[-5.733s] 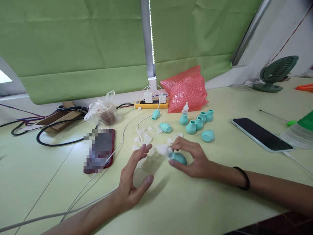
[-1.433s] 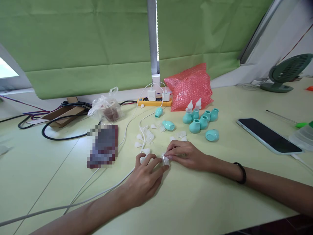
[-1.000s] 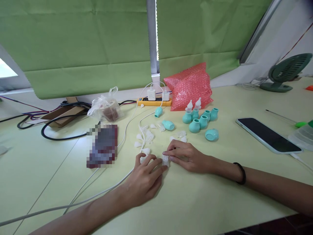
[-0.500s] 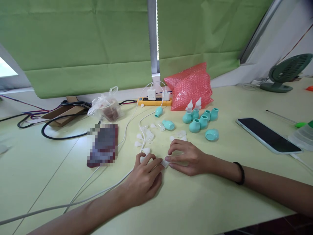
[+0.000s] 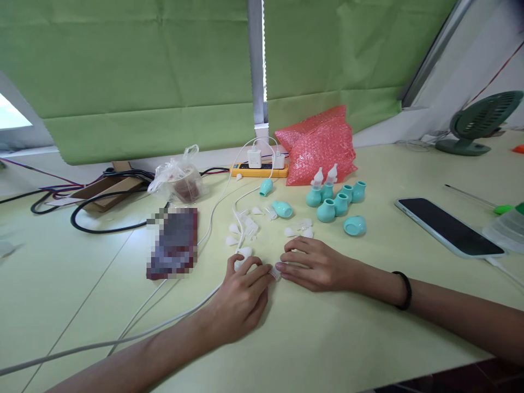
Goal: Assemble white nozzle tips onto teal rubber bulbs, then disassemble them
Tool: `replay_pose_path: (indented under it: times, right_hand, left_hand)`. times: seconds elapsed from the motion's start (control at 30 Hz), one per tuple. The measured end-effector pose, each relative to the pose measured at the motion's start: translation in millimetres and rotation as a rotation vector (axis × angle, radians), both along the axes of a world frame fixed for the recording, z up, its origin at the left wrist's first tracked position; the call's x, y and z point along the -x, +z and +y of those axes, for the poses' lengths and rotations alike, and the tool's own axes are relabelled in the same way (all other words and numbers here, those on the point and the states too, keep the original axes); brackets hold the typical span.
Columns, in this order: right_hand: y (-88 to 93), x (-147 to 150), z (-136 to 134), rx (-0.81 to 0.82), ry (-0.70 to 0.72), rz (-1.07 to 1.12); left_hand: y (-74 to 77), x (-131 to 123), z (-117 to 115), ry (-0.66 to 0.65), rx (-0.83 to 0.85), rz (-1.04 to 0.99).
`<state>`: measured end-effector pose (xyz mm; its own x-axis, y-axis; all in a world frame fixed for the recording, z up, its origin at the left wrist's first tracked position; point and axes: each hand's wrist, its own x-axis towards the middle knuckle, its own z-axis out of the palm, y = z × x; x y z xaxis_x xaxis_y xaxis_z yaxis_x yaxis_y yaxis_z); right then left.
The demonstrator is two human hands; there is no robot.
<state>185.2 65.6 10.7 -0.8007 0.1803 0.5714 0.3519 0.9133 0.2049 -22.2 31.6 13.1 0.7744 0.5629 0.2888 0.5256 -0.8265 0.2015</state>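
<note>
A small clear plastic tube piece (image 5: 275,273) lies low at the table between my hands. My left hand (image 5: 243,297) is closed, with its fingertips on the left end of that piece. From the right, my right hand (image 5: 315,266) has its fingers drawn together with the tips on the other end; its thumb is mostly hidden. A white rounded piece (image 5: 244,252) shows just behind my left fingers. Beyond the hands are loose white tips (image 5: 231,240) and clear plastic tubes (image 5: 249,224). Several teal squeeze bulbs (image 5: 326,210) stand farther back, two with white tips fitted.
A dark phone (image 5: 450,226) on a cable lies at the right, near a screwdriver (image 5: 501,209) and a fan (image 5: 483,123). Pink bubble wrap (image 5: 321,147) and a yellow power strip (image 5: 262,171) are along the wall. White cables (image 5: 176,318) run past my left arm.
My right fingers have closed together at the clear tube piece, and that hand's lower edge has risen slightly. My left hand stays almost still.
</note>
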Motion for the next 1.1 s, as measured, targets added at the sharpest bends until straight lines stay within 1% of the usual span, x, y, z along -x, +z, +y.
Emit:
replay_pose_path:
  times: [0.1,0.2,0.33,0.43,0.6,0.77,0.87,0.97,1.1]
  right_hand:
    - [-1.4,2.5,-1.1,0.063,-0.004,0.018]
    - [-5.7,4.1,-1.0,0.158,0.022,0.055]
    - [-12.1,4.1,0.4,0.346,0.081,0.116]
    - [-13.7,3.2,0.1,0.505,0.095,0.16]
    - [-11.5,3.3,-5.0,0.716,0.04,0.246]
    - [-8.3,5.5,-10.6,0.943,-0.02,0.323]
    - [-7.2,6.2,-12.3,0.97,-0.005,0.317]
    - [-6.6,6.2,-13.3,0.941,0.0,0.305]
    - [-5.5,6.0,-13.5,0.872,-0.013,0.315]
  left_hand:
    - [1.6,0.4,-0.2,-0.007,0.012,-0.001]
    - [2.8,0.0,-0.7,0.001,0.011,-0.011]
    - [2.5,-1.8,-0.7,0.024,-0.007,-0.077]
    - [0.6,-2.4,-0.9,0.051,-0.01,-0.126]
    - [-4.9,-0.5,0.5,0.094,-0.022,-0.219]
    - [-6.7,0.3,3.3,0.084,0.008,-0.228]
    - [-5.0,-0.2,3.6,0.073,0.023,-0.212]
    - [-3.2,-0.2,3.1,0.066,0.038,-0.199]
    - [-2.1,0.5,2.8,0.105,0.039,-0.213]
